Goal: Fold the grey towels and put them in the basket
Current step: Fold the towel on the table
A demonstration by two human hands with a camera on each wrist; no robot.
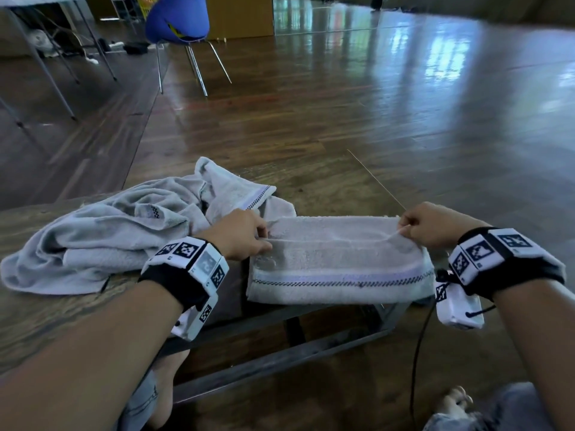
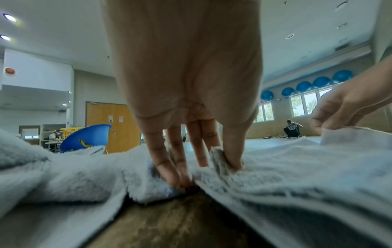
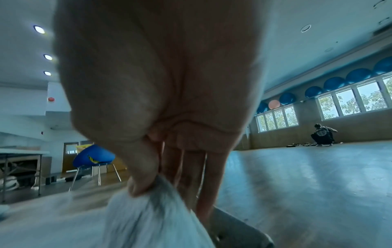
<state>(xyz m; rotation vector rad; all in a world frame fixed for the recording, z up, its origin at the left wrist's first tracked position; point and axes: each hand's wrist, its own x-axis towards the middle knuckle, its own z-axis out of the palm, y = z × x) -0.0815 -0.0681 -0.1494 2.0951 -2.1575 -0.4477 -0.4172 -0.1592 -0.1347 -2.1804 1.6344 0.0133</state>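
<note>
Left hand: the left hand (image 1: pixel 241 234) sits at the left end of the folded towel (image 1: pixel 339 262), its thumb and forefinger pinching the corner of the towel's upper layer. In the left wrist view the thumb (image 2: pixel 232 147) presses a tuft of cloth against a finger, while the other fingers (image 2: pixel 167 161) point down, nearly straight, with their tips on the towel pile at the table.
Right hand: the right hand (image 1: pixel 435 225) is at the far right corner of the folded towel, fingers curled. The thumb (image 3: pixel 142 174) nips the raised edge of the cloth against the fingers behind it.
Folded towel: a grey band lying across the right end of the table (image 1: pixel 56 321), with a pale stripe and a dark stitched border along its near side. Its top layer is stretched taut between the two hands.
Loose towels: a crumpled heap of grey towels (image 1: pixel 118 231) lies on the table just left of the folded one, touching it near the left hand.
Basket: cannot tell where it is.
Floor: dark glossy wood floor (image 1: pixel 373 104) beyond the table.
Far end: a blue chair (image 1: pixel 177 18) on thin metal legs stands well apart.
</note>
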